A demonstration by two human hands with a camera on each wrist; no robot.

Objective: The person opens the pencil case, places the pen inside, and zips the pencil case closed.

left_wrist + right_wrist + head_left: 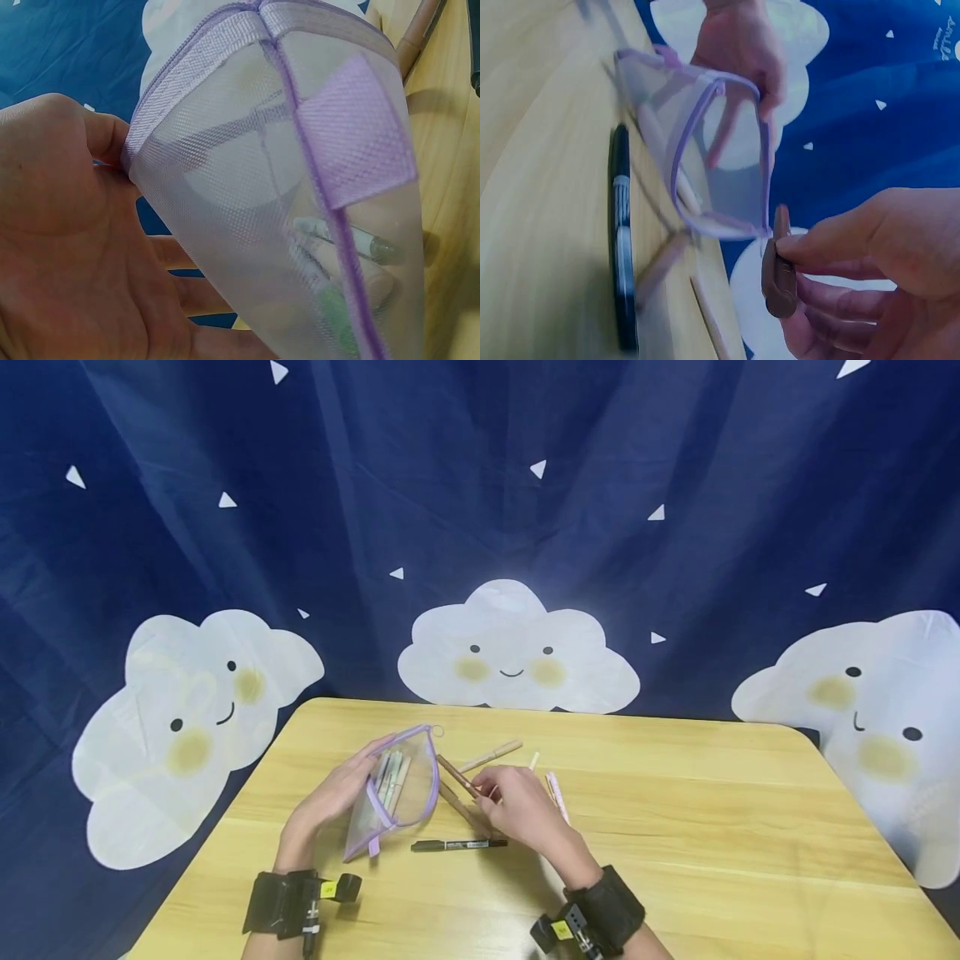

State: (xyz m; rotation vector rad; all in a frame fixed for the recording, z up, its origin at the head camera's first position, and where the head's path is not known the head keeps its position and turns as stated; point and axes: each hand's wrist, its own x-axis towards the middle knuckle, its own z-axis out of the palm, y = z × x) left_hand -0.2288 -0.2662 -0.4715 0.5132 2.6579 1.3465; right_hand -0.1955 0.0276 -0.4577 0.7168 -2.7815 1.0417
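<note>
The right hand's (521, 806) fingers clamp a slim brown cylindrical pen (456, 775) above the tabletop (750, 827), left of centre; it should handle as light, stiff and smooth, best gripped mid-barrel. The left hand's (333, 789) fingers pinch the rim of a translucent, purple-trimmed mesh pouch (363, 827), likely soft and prone to folding. A black cylindrical marker (459, 845), toward the tabletop's near edge, limits low clearance.

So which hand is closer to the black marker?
Right. The right hand is just beyond the right end of the black marker, holding a brown pen; the left hand is farther off leftward, holding the mesh pouch.
</note>
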